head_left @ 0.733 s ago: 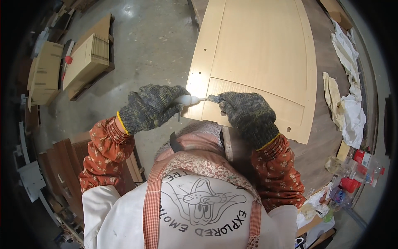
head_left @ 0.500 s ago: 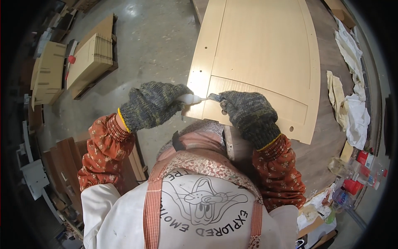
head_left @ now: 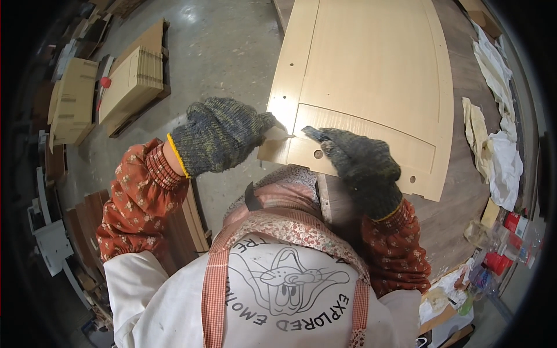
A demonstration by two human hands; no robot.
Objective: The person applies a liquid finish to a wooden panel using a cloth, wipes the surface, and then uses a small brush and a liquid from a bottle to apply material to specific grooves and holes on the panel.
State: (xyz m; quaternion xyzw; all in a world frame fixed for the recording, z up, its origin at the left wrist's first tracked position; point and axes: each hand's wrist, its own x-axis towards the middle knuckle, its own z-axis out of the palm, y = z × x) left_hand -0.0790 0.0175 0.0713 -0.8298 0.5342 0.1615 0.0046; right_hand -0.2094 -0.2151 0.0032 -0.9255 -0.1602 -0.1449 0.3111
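A pale wood-grain door panel [head_left: 371,64] with grooved borders and small round holes lies flat in front of me. My left hand [head_left: 223,136], in a dark knitted glove, is closed at the panel's near left corner. The white nozzled bottle it gripped a moment ago is mostly hidden by the fingers; only a thin tip seems to show near the groove. My right hand [head_left: 362,159], gloved alike, is closed round a small flat grey blade [head_left: 312,133]. That blade points left and lies over the panel, close to the groove and a round hole.
The panel rests on a brown worktable [head_left: 429,226]. Crumpled white cloths [head_left: 505,168] lie along the right edge, with plastic bottles [head_left: 519,238] nearer me. On the floor at left stand stacked pale panels [head_left: 130,84] and brown boards [head_left: 96,214].
My right hand has drawn back toward me and to the right with the blade, uncovering the round hole. My left hand has turned, and the white bottle body no longer shows.
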